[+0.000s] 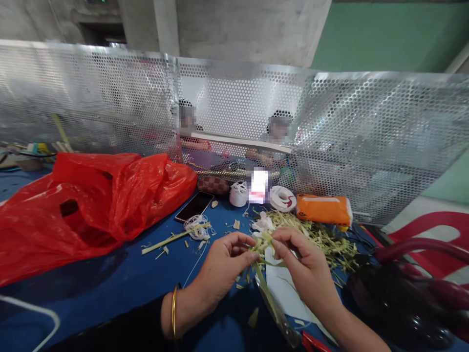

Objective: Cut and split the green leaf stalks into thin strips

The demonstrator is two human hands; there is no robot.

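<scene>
My left hand (223, 266) and my right hand (306, 264) meet above the blue table (110, 288), both pinched on a small green woven leaf strip piece (262, 244). A long green strip (266, 288) hangs down from it toward me. A gold bangle sits on my left wrist. Under my right hand lies a white sheet (284, 288). A heap of green leaf scraps (322, 237) lies just beyond my right hand.
A big red plastic bag (84, 205) fills the left. A phone (194, 206), white thread spools (239, 193), tape roll (282, 198) and orange packet (324, 209) line the perforated metal screen (234, 107). Two people sit behind it. Dark red chairs (421, 274) stand at right.
</scene>
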